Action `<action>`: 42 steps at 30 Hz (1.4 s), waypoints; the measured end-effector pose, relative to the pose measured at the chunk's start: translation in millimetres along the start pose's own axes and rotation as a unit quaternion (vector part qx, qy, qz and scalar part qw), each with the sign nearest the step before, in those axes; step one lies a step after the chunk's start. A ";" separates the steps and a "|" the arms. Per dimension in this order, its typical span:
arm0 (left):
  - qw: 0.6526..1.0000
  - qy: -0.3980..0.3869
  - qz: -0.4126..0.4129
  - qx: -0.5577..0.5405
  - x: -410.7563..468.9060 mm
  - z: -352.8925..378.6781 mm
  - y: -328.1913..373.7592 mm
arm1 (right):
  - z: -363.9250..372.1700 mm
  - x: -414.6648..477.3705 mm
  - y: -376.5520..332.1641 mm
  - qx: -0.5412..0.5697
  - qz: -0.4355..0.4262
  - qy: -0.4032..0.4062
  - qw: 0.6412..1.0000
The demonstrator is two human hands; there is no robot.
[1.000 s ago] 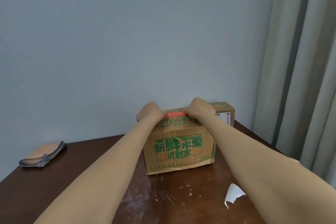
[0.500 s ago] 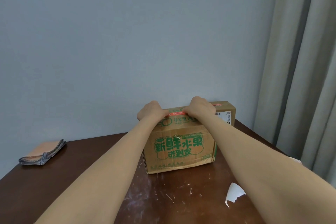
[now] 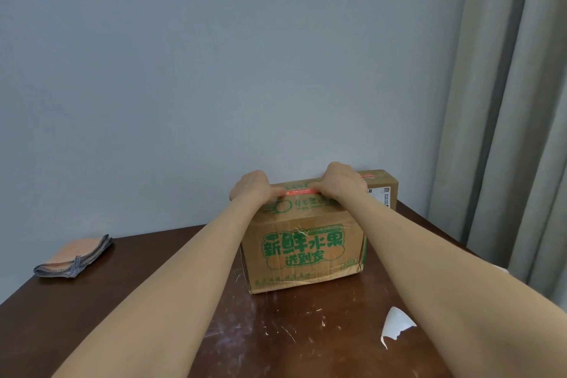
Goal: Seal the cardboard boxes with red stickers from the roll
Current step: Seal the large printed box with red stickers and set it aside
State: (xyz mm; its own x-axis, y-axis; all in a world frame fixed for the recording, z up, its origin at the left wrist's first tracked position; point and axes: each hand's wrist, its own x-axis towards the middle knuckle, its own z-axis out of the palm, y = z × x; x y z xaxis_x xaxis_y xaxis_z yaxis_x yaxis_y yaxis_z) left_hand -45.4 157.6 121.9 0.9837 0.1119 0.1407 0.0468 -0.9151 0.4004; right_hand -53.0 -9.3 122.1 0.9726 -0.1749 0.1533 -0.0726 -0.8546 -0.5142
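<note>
Head view puts my left hand (image 3: 250, 189) a little below the middle of the frame, knuckles up on top of the box (image 3: 306, 250), with my right hand (image 3: 342, 182) just to its right. Both hands are bunched, the fingers bent under and hidden by the backs of the hands. Each thumb lies on one end of the sticker (image 3: 299, 192). I cannot tell whether I am pinching those ends or only pressing them flat. The sticker runs as a thin red strip between my two hands, touching both, across the top face of the box above the green print. To do this step well, I judge I should keep the strip taut and straight over the seam. I would then rub from the middle out to each end so no bubble or lifted corner is left, and only then let go. Outward from there, a second box (image 3: 382, 189) stands just behind and to the right, with a red strip of its own on top. A scrap (image 3: 395, 327) of white paper lies on the table (image 3: 153, 301) at lower right. A folded cloth (image 3: 73, 258) sits well apart at the left edge. No roll shows anywhere.
</note>
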 end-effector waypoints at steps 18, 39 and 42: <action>0.981 0.003 0.168 0.099 -20.2 19.5 -15.5 | 2.2 -25.8 7.5 -0.131 -0.122 0.012 0.984; 0.970 0.118 0.196 0.081 -38.8 19.7 -21.3 | -3.8 -38.7 14.8 -0.159 -0.165 0.000 0.973; 0.966 0.134 0.202 0.092 -39.6 19.8 -19.1 | -5.8 -37.7 16.0 -0.146 -0.168 0.010 0.975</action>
State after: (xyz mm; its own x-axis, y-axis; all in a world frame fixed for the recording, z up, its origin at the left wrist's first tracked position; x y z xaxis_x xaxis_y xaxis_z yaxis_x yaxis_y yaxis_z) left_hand -81.8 162.9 90.8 0.8490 -0.1960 0.4906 -0.2783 -0.9553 0.0999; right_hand -92.1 -19.2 113.0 0.9483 0.1316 0.2889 0.1861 -0.9677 -0.1699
